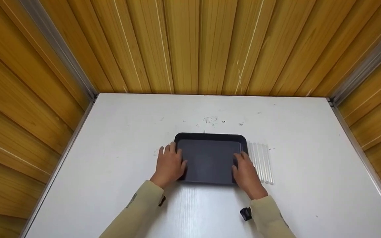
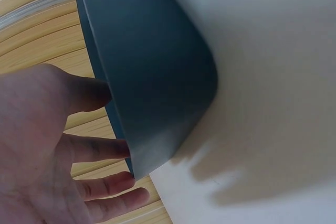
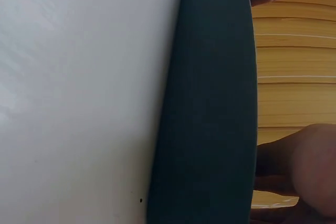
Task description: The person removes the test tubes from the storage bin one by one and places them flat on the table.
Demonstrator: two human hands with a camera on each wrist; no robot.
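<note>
A dark grey rectangular tray (image 1: pixel 210 158) with a raised rim lies on the white table in the head view. My left hand (image 1: pixel 170 162) is at its left rim, thumb and index finger reaching over the inside. In the left wrist view the fingers (image 2: pixel 105 186) of that hand are fairly straight and spread along the rim. At the right rim is my right hand (image 1: pixel 245 172), its thumb and index finger also over the tray's inside. The right wrist view shows the tray's outer side wall (image 3: pixel 205 98), which partly hides the right fingers.
Several clear tubes (image 1: pixel 262 163) lie side by side just right of the tray, partly behind my right hand. The white table (image 1: pixel 127 132) has dark marks beyond the tray. Wood-patterned walls (image 1: pixel 210 46) stand at the back and both sides.
</note>
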